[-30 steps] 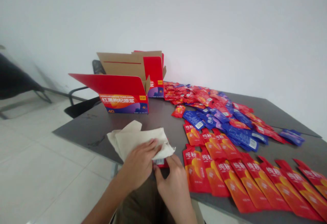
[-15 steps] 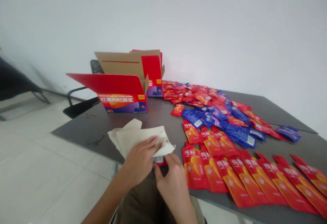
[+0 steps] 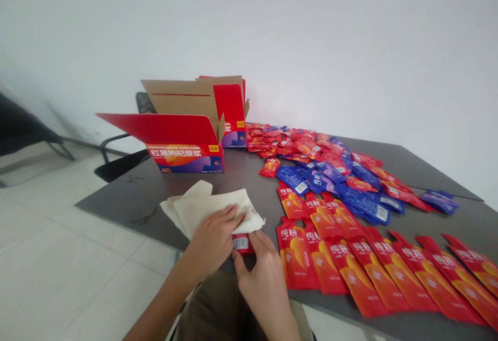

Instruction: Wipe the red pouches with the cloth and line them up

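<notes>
A cream cloth (image 3: 202, 205) lies at the near edge of the dark grey table (image 3: 140, 195). My left hand (image 3: 212, 240) lies on the cloth, fingers bent and pressing it onto a red sachet (image 3: 243, 243). My right hand (image 3: 260, 273) pinches the lower end of that same sachet, of which only the barcode end shows under the cloth. To the right, a neat overlapping row of red sachets (image 3: 350, 268) runs along the table's front edge.
Two open red cardboard boxes (image 3: 182, 141) stand at the back left. A loose heap of red and blue sachets (image 3: 330, 167) covers the middle and far right of the table. A black chair (image 3: 120, 157) sits behind the table's left corner, on a pale tiled floor.
The cloth under my left hand has slid back a little, baring more of the red sachet. Both hands stay where they were. The view has shifted slightly.
</notes>
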